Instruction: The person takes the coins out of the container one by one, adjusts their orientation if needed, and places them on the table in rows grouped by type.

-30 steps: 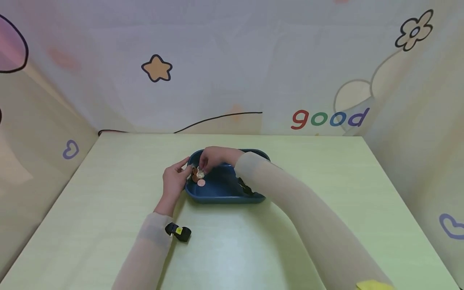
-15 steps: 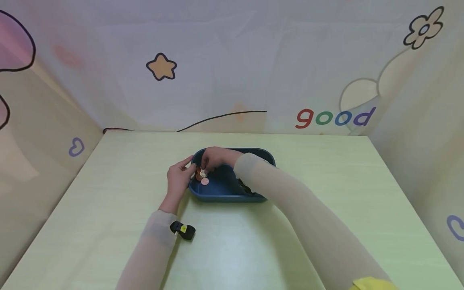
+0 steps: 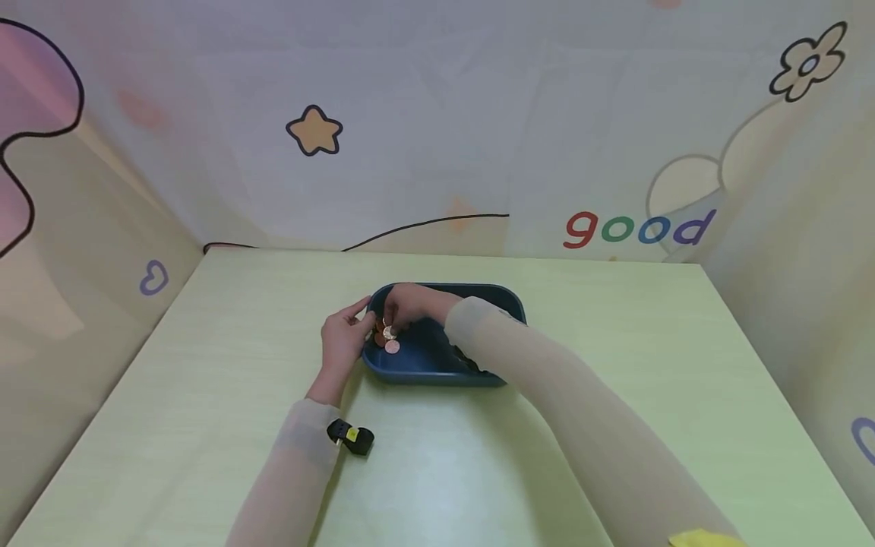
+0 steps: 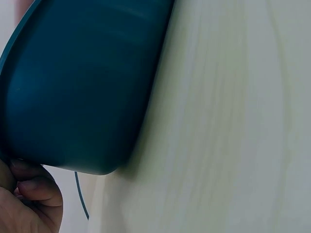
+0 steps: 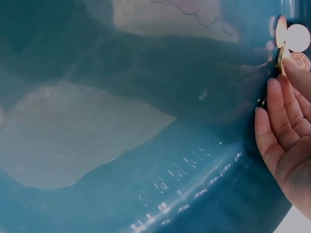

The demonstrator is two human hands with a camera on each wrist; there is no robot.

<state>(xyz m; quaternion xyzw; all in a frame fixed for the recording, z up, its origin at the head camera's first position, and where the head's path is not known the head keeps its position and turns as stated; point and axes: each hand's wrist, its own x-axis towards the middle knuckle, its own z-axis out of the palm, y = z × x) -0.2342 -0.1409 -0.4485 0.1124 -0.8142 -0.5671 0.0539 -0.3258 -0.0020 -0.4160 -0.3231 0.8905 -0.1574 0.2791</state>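
A dark blue tray (image 3: pixel 431 353) with rounded corners sits on the table, several coins gathered inside at its left end. My left hand (image 3: pixel 343 342) grips the tray's left rim, thumb over the edge. Below the tray wall in the left wrist view, curled fingers (image 4: pixel 41 191) show. My right hand (image 3: pixel 410 304) reaches across into the tray, pinching a gold-coloured coin (image 5: pixel 281 60) held on edge. Close by are a shiny pale coin (image 5: pixel 298 38) and a copper-coloured coin (image 5: pixel 301 60). Another copper coin (image 3: pixel 392 347) lies flat on the tray floor.
The pale green table (image 3: pixel 424 471) extends around the tray. A printed cloth (image 3: pixel 437 137) hangs behind and at both sides. A small black camera (image 3: pixel 352 437) is strapped to the left wrist. The right forearm (image 3: pixel 560 372) covers the tray's right end.
The head view has shifted, so the scene appears farther right. Both hands stay at the tray's left end, with the coins about where they were.
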